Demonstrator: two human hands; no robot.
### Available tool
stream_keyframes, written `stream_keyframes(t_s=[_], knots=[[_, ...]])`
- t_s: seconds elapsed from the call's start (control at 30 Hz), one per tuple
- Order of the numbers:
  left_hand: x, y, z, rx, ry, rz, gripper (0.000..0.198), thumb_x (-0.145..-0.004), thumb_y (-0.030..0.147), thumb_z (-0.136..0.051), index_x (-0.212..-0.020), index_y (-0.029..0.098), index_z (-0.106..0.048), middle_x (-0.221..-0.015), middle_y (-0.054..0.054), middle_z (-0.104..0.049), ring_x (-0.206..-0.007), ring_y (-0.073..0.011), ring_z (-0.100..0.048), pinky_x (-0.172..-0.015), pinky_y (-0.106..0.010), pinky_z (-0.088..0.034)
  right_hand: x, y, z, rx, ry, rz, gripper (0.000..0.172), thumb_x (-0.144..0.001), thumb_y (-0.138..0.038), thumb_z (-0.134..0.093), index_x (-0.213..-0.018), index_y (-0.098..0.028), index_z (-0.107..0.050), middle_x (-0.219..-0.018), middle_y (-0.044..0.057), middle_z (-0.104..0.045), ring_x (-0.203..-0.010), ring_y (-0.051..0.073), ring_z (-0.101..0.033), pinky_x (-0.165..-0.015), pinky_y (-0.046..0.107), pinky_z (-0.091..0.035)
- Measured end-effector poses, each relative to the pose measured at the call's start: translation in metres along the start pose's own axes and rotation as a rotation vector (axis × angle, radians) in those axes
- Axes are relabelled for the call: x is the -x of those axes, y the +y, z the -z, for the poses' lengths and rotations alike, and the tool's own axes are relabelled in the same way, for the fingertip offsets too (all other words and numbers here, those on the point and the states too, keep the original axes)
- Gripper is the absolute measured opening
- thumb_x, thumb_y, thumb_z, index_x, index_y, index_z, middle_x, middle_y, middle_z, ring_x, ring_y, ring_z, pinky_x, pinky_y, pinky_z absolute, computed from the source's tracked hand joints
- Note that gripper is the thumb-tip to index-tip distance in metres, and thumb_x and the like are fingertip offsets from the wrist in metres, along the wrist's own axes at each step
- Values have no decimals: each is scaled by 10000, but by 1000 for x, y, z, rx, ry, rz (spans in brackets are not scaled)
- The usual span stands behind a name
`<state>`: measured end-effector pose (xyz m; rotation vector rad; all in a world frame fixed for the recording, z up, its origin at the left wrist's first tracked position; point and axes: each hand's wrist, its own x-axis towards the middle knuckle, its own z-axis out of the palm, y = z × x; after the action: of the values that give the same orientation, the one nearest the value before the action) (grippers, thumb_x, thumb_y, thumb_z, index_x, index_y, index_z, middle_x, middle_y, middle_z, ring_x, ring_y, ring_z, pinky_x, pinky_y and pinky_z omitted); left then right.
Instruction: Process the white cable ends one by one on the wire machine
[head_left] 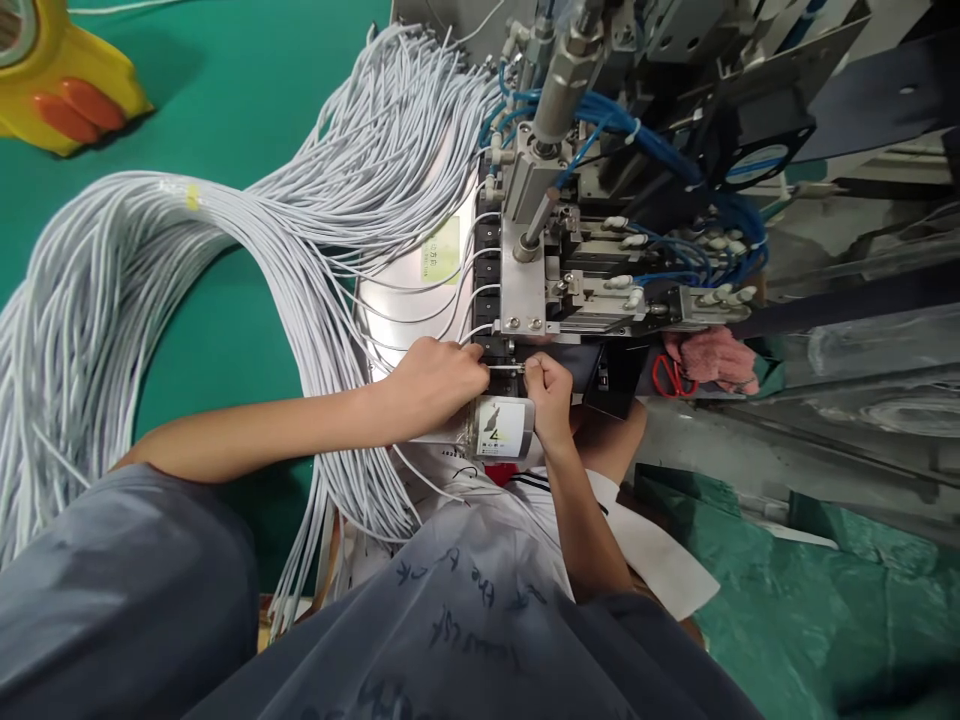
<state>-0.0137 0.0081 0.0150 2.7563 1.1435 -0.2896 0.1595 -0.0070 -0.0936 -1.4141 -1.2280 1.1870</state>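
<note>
My left hand (435,385) is closed in a pinch on a thin white cable end (504,369), just in front of the machine's black slot row (489,300). My right hand (547,395) is closed too, gripping the same cable end from the other side, next to a clear guard with a yellow warning label (501,425). Several white cables run from the slots back into a big bundle of white cables (172,270) draped over the green table (225,110) on the left.
A metal machine (600,200) with a pneumatic cylinder, blue air hoses and a fan fills the upper right. A yellow tape dispenser (60,80) sits at the far left corner. A pink cloth (716,360) and red-handled scissors (670,378) lie under the machine. Green sheeting (787,590) covers the lower right.
</note>
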Motion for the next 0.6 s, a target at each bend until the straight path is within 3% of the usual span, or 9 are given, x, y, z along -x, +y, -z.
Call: stream_keyframes(t_s=[0.07,0.13,0.23,0.3,0.37,0.43,0.53,0.6], knots=[[1,0,-1,8,12,-3,134,-740,73,-486,-746,113,-614,-739,-81,-597,-522,-166,-563,-428,-262,-283,2,-5,5,40,43,26,380,-858,-462,-453,-588,-213,-356,-537,-61,-300,-500,93,-285,-483,237,-256],[1,-1,-4,8,49,18,139,-745,63,-483,-750,112,-613,-740,-85,-607,-526,-163,-567,-442,-258,-287,14,-15,9,105,177,89,350,-882,-409,-422,-596,-211,-379,-559,-48,-349,-518,101,-331,-504,243,-291],[-2,-3,-7,-30,112,103,218,-757,17,-432,-829,90,-624,-736,-109,-625,-550,-168,-579,-460,-262,-285,51,-35,6,246,345,217,311,-905,-343,-397,-636,-205,-469,-572,-23,-447,-521,115,-409,-528,258,-341],[-4,-7,-8,-68,132,181,290,-773,-5,-393,-943,59,-620,-723,-123,-636,-577,-176,-592,-473,-263,-282,82,-43,-8,359,193,283,236,-886,-289,-450,-690,-207,-553,-570,-10,-529,-509,126,-469,-543,271,-376],[-5,-11,-9,-69,139,205,323,-800,-3,-366,-1003,50,-610,-718,-123,-640,-602,-185,-600,-492,-263,-293,108,-44,-29,466,-113,313,137,-858,-245,-499,-818,-225,-629,-686,24,-647,-592,162,-572,-588,291,-421],[-5,-12,-9,-53,155,196,313,-795,-5,-360,-949,59,-626,-732,-125,-643,-615,-188,-600,-509,-269,-309,125,-41,-51,555,-337,307,199,-838,-232,-523,-999,-241,-640,-822,67,-701,-697,221,-631,-609,324,-445],[2,-1,-8,54,206,57,266,-814,35,-377,-863,74,-636,-751,-114,-636,-607,-173,-587,-517,-274,-333,130,-36,-64,604,-495,231,224,-849,-215,-498,-1016,-227,-647,-717,68,-696,-621,233,-629,-548,320,-425],[10,12,-6,222,236,-132,262,-885,145,-388,-896,80,-641,-792,-103,-634,-625,-163,-587,-528,-273,-364,126,-41,-52,558,-525,187,206,-869,-203,-464,-917,-219,-664,-673,47,-681,-607,210,-620,-550,299,-423]])
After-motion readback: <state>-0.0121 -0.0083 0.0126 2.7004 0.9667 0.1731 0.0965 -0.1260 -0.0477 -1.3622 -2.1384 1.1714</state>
